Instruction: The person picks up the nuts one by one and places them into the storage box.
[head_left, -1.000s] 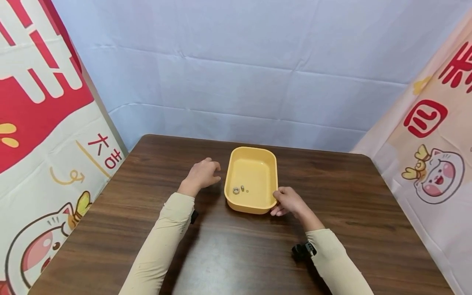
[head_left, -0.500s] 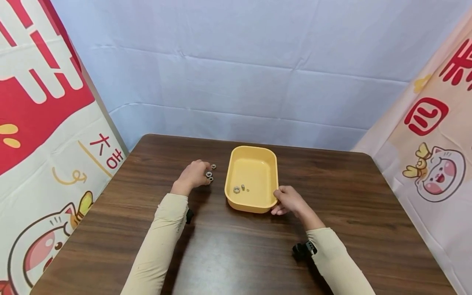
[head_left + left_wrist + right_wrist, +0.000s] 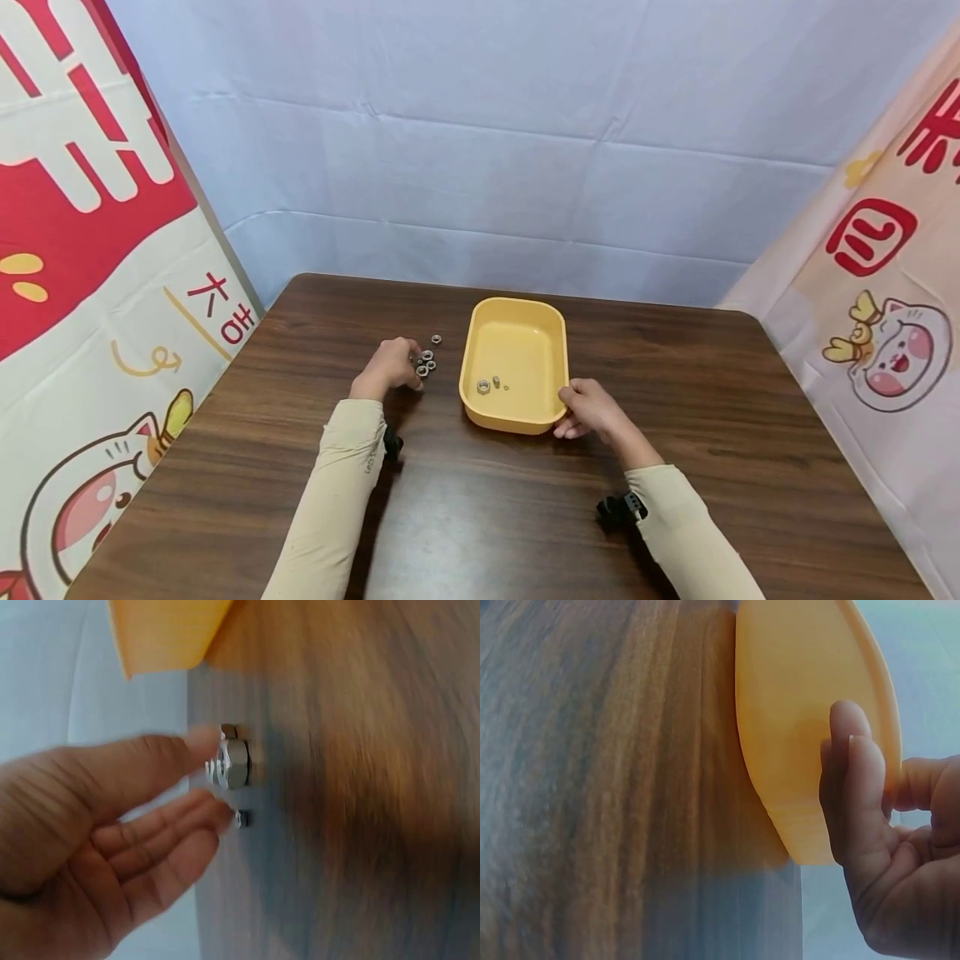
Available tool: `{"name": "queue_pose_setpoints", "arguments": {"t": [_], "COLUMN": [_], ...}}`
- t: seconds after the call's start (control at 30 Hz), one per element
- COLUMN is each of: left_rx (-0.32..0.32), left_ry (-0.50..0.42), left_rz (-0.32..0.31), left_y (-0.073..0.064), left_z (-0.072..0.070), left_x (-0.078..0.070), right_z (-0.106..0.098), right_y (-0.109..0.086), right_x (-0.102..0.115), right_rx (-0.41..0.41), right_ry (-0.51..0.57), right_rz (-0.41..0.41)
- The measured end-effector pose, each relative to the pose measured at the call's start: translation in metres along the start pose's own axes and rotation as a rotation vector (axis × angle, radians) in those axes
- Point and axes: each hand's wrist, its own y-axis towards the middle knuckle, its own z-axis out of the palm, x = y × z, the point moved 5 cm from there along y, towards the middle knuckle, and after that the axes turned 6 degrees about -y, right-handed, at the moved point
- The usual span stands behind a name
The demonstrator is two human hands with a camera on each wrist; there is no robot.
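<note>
A yellow tray (image 3: 525, 350) stands on the table, with a large hex nut (image 3: 483, 387) and two smaller metal pieces (image 3: 497, 382) lying in its near left part. My right hand (image 3: 588, 408) grips its near right corner, thumb over the rim and fingers along the outer wall (image 3: 859, 780). Left of the tray, my left hand (image 3: 390, 367) is down at a loose group of metal nuts (image 3: 427, 356). In the left wrist view, thumb and fingers are apart, with the thumb tip close to a big nut (image 3: 235, 763); whether they touch is unclear. The hand partly hides some nuts.
One nut (image 3: 437, 339) lies a little behind the group. The dark wooden table (image 3: 465, 517) ends at a pale cloth backdrop (image 3: 480, 167). Printed cloths hang on the left (image 3: 120, 317) and right (image 3: 847, 292).
My left hand has drawn back leftward from beside the tray to the nuts, and several nuts have come into view on the table. The right hand stays on the tray's corner.
</note>
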Motion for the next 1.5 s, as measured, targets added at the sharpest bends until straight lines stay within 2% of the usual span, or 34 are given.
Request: {"name": "queue_pose_setpoints", "arguments": {"t": [0.2,0.4,0.7,0.97,1.2,1.3,1.5], "left_rx": [-0.024,-0.065,-0.132,-0.131,-0.125,-0.104,-0.037], "left_ry": [-0.017,-0.044,-0.036,-0.106,-0.162,-0.217,-0.388], "left_rz": [-0.026,-0.043,-0.112,-0.171,-0.179,-0.170,-0.140], "left_y": [0.003,0.005,0.007,0.006,0.008,0.007,0.005], "left_z": [0.003,0.004,0.012,0.018,0.019,0.020,0.021], "left_x": [0.005,0.008,0.012,0.022,0.026,0.027,0.030], "right_z": [-0.001,-0.001,-0.003,0.001,0.003,0.002,0.002], "right_y": [-0.004,0.002,0.000,-0.001,-0.001,0.000,0.000], "right_x": [0.004,-0.001,0.000,0.000,-0.002,-0.004,-0.002], "right_rx": [-0.013,-0.027,-0.042,-0.037,-0.048,-0.053,-0.052], "right_ry": [0.004,0.012,-0.006,-0.016,-0.011,-0.008,-0.001], "right_rz": [-0.015,0.001,-0.008,-0.018,-0.011,-0.005,-0.015]}}
